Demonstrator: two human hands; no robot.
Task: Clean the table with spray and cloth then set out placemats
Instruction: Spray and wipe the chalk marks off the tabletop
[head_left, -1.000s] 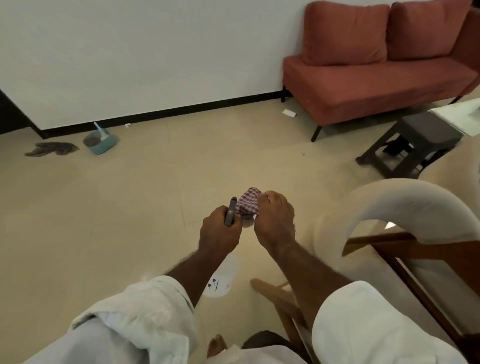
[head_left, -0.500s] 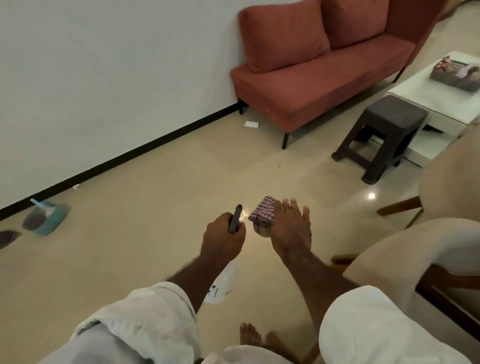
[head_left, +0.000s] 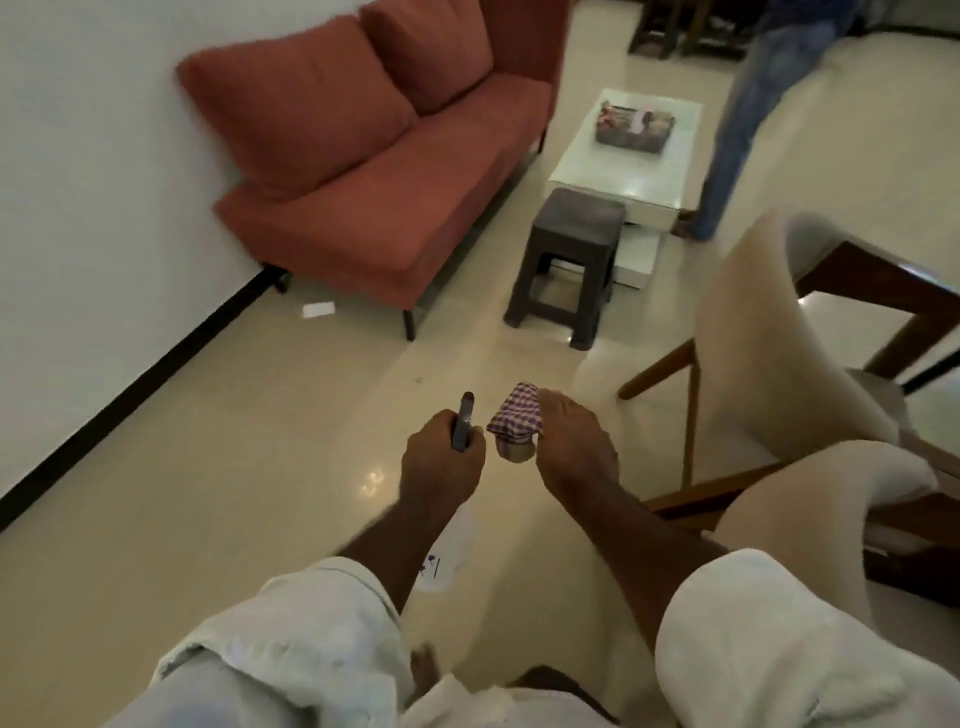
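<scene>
My left hand (head_left: 441, 462) grips the dark trigger head of a spray bottle (head_left: 451, 545), whose pale translucent body hangs below my wrist. Just to its right, my right hand (head_left: 571, 447) holds a bunched purple-and-white checked cloth (head_left: 517, 415) at the fingertips. A small brownish shape shows under the cloth; what it is I cannot tell. Both hands are held out in front of me above the cream floor. A dark glossy wooden table (head_left: 893, 280) shows at the right edge, partly hidden behind a cream chair (head_left: 753, 322).
An orange sofa (head_left: 374, 171) stands along the white wall on the left. Ahead are a dark plastic stool (head_left: 571, 254) and a white low table (head_left: 634, 171) bearing a basket. A person in jeans (head_left: 748, 119) stands beyond it. A second cream chair (head_left: 810, 499) is close on my right.
The view has swung right, bringing the stool, low table, chairs and a standing person into sight. My hands stay together in front; the right hand's fingers opened out around the cloth.
</scene>
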